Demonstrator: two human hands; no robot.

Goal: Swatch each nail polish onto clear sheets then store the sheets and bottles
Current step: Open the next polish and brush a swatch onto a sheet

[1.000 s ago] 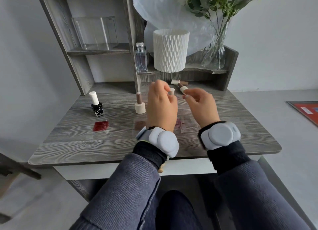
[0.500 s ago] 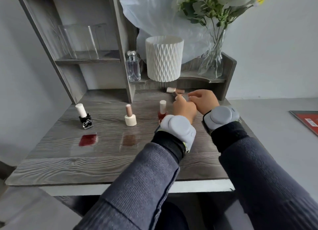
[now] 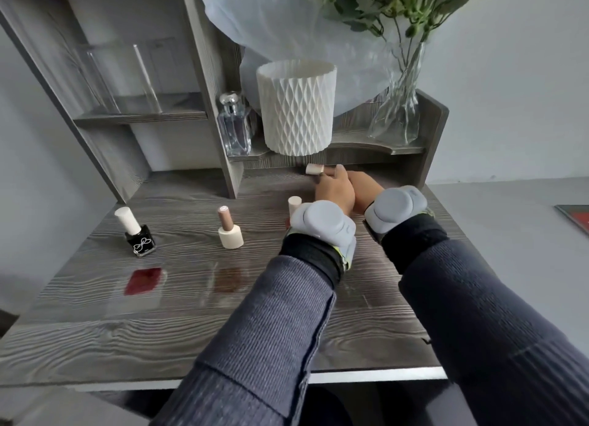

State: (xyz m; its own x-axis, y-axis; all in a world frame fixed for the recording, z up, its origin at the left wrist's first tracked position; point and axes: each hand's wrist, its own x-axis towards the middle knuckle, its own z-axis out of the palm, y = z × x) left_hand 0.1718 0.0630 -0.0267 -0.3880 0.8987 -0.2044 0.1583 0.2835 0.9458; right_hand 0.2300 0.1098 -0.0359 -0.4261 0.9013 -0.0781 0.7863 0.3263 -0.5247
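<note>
A white bow mark shows on the black polish bottle [image 3: 140, 242] at centre left, with a red swatch [image 3: 143, 280] on a clear sheet [image 3: 134, 301] just below it. The 2 hands reach side by side to centre frame, left hand [image 3: 334, 192] and right hand [image 3: 366, 187] beside a lying cream-capped bottle [image 3: 314, 169]. Their fingers are hidden, so I cannot tell what either holds.

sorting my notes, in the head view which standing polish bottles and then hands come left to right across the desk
black polish bottle → cream bottle with brown cap → white-capped bottle, partly hidden → left hand → right hand
</note>
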